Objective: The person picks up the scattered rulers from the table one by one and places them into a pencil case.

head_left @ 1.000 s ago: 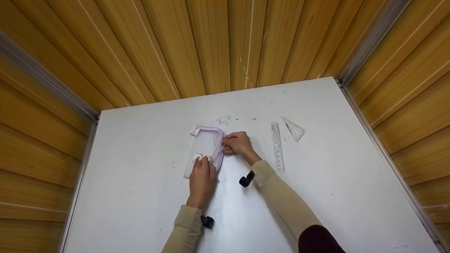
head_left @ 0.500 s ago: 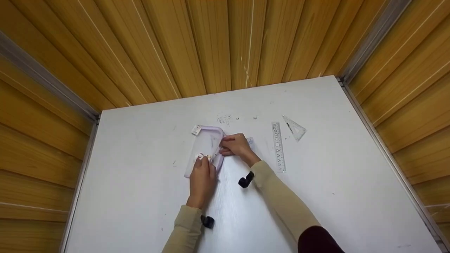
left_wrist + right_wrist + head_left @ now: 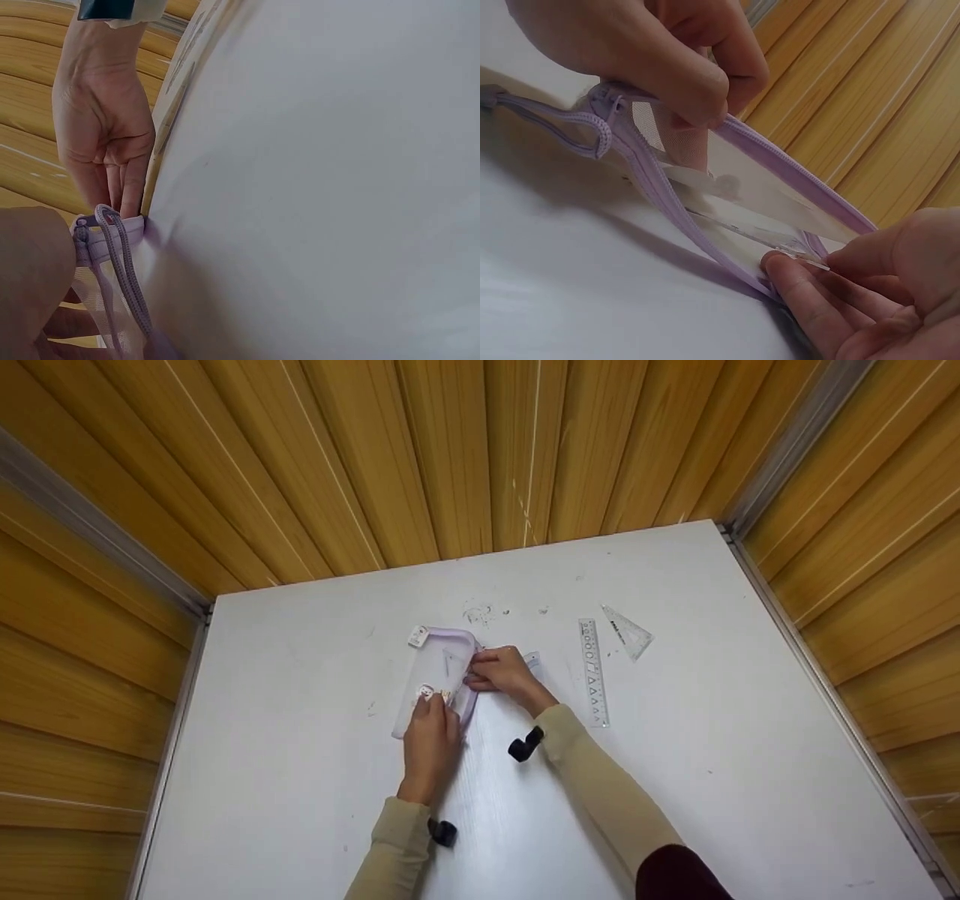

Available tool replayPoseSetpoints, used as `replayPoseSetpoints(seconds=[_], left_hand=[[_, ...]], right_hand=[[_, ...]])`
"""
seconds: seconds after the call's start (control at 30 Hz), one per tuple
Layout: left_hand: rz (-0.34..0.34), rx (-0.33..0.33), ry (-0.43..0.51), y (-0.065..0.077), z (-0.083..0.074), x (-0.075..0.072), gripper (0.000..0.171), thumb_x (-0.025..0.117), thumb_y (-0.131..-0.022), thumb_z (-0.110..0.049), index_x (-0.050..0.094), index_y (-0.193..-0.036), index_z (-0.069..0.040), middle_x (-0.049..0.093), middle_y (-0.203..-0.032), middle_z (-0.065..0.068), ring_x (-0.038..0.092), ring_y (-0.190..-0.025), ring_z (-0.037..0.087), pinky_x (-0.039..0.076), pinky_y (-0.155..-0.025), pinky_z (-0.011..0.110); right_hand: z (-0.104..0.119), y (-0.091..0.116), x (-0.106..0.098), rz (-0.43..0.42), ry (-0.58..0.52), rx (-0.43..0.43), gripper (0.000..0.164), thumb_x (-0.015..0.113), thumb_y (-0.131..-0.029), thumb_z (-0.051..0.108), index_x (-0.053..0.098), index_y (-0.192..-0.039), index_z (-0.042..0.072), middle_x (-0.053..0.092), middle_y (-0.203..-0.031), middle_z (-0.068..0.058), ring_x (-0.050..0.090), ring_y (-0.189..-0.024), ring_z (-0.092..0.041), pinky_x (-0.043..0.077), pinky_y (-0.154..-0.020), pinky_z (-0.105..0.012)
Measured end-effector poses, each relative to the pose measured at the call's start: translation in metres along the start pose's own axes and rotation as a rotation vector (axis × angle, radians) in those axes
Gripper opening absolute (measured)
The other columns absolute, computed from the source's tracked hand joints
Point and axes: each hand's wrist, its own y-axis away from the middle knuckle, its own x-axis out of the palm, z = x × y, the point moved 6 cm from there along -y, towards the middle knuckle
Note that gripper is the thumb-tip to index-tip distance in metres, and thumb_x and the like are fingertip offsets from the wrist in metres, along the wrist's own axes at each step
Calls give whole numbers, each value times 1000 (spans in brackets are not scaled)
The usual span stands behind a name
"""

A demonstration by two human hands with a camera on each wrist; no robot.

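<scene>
A translucent pencil pouch point(image 3: 416, 675) with purple zipper edging lies on the table, its zipped mouth open toward the right. My left hand point(image 3: 431, 746) pinches the upper zipper edge and lifts it, as the right wrist view shows with the left fingers point(image 3: 705, 94). At the mouth, my right hand point(image 3: 506, 675) pinches a clear plastic set square point(image 3: 802, 257) between thumb and fingers. Much of that set square is inside the pouch, where its outline shows faintly through the top. Purple zipper-pull cord point(image 3: 555, 124) hangs at the near end.
To the right on the white table point(image 3: 675, 720) lie a clear ruler point(image 3: 592, 675) and a triangular set square point(image 3: 630, 634). A clear piece with curved markings point(image 3: 534, 661) is partly hidden behind my right hand. Wood-patterned walls point(image 3: 450, 457) border the table.
My right hand has moved slightly left into the pouch mouth, and the set square's outline now shows through the pouch. The curved-marked piece has come into view. My left hand stays put.
</scene>
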Motion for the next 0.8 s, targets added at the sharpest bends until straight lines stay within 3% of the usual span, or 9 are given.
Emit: replayPoseSetpoints(seconds=[0.33, 0.8], left_hand=[[8, 7, -2, -1, -1, -1, 9, 59, -99, -9, 61, -100, 0, 63, -89, 16, 66, -76, 32, 55, -61, 46], [-6, 10, -6, -1, -1, -1, 12, 59, -99, -9, 62, -104, 1, 64, -92, 17, 66, -75, 33, 57, -63, 48]], right_hand=[[-2, 3, 8, 75, -12, -14, 31, 59, -97, -5, 64, -127, -13, 74, -101, -26, 75, -92, -29, 58, -84, -36], [7, 9, -5, -32, 54, -52, 30, 69, -91, -3, 69, -121, -10, 74, -107, -26, 74, -98, -34, 59, -83, -38]])
